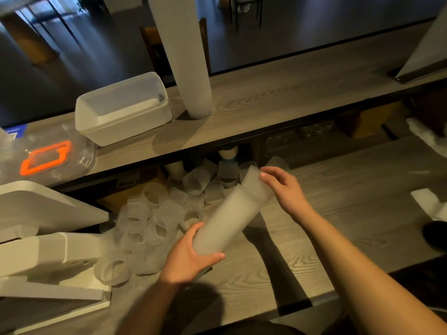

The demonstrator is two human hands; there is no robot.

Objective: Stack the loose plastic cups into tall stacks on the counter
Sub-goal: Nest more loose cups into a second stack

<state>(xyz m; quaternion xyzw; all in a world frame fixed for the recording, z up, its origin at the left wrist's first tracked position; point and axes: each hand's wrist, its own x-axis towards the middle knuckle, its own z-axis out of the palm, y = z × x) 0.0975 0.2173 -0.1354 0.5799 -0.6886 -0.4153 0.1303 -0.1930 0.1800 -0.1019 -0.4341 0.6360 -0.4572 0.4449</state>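
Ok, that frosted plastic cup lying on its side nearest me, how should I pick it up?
Take the frosted plastic cup by its rim, from the near right: its open mouth faces that way, so fingers can slip inside and the thumb pinch outside. White foam blocks crowd its left.

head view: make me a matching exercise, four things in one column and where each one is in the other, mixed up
Things:
1. tall cup stack
2. tilted cup stack
3. loose cups
4. orange-handled lid

Places:
A. heaped on the lower counter
B. upright on the upper shelf
C. far left of the upper shelf
D. gripped by the left hand, with the right hand at its top

Pairs: 1-B, 2-D, 3-A, 4-C
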